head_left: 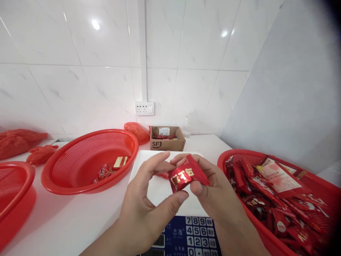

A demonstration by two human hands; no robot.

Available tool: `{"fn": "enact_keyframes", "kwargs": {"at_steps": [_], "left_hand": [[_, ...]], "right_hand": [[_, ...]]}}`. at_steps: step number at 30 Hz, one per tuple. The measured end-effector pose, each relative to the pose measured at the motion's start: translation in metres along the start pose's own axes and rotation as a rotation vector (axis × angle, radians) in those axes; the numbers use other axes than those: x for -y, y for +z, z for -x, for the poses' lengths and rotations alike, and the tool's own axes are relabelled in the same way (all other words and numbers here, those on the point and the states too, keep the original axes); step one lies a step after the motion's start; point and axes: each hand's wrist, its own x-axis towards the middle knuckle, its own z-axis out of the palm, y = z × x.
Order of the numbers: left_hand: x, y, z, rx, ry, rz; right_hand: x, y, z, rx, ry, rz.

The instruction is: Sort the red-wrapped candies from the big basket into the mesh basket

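In front of me, over the scale, a small red wrapped candy (188,175) with gold lettering is held up and tilted. My right hand (217,181) grips its right side between thumb and fingers. My left hand (149,199) curves around the left side, its thumb at the lower edge and fingers partly hidden behind the wrapper. Beneath both hands is a scale with a white pan (157,197) and a blue keypad (198,234). Another red item (163,175) shows partly behind the left fingers, too covered to name.
On the right, a red basket (222,156) is heaped with red packets. A red perforated basket (71,156) at left holds a few packets; another red basket (18,167) is at the left edge. Behind stand a cardboard box (167,145), red bags (137,132) and a wall socket (144,108).
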Motion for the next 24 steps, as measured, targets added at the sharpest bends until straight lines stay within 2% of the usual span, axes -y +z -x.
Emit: {"fn": "enact_keyframes", "kwargs": {"at_steps": [3, 5, 8, 11, 14, 19, 22, 24], "left_hand": [[-0.001, 0.0, -0.004, -0.002, 0.033, 0.071], [-0.002, -0.001, -0.005, -0.015, 0.06, 0.05], [-0.002, -0.002, -0.003, -0.049, 0.104, -0.066], [0.0, -0.004, -0.001, -0.044, 0.176, -0.16], [0.0, -0.006, -0.003, -0.011, 0.307, -0.239], [-0.006, -0.008, -0.01, 0.141, 0.534, -0.423], [-0.007, -0.009, -0.01, 0.205, 0.542, -0.458], [-0.005, -0.01, -0.007, 0.215, 0.468, -0.414]], "right_hand": [[-0.002, -0.003, 0.0, 0.031, -0.029, -0.006], [-0.003, -0.005, 0.002, 0.008, -0.099, 0.097], [0.0, -0.007, 0.006, -0.068, -0.322, 0.43], [0.007, -0.011, 0.009, -0.057, -0.509, 0.768], [0.015, -0.014, 0.01, -0.01, -0.526, 0.97], [0.023, -0.01, 0.013, 0.053, -0.476, 1.142], [0.025, -0.007, 0.015, 0.038, -0.482, 1.163], [0.027, -0.007, 0.016, 0.011, -0.498, 1.152]]}}
